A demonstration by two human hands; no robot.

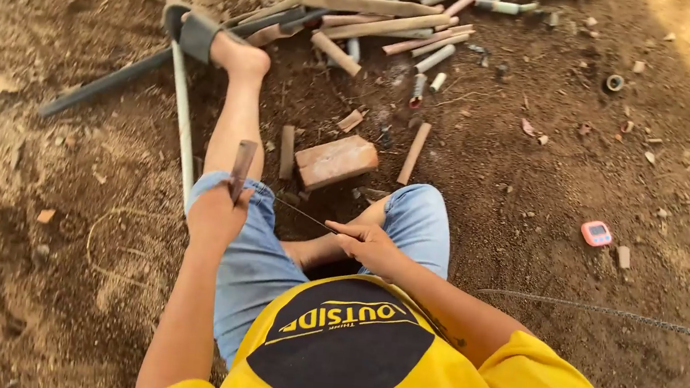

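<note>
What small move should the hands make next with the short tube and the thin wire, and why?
Probably bring the right hand toward the left hand, so the thin wire reaches the short tube. The left hand holds the tube upright, and the wire already stretches between both hands, above the lap.

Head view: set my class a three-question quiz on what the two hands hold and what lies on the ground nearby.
1. True or false: the left hand grips a short brown pipe piece.
2. What does the right hand pinch?
3. Which lies between the knees: A) brick B) bucket C) shovel?

Key: 1 true; 2 a thin dark rod; 3 A.
</note>
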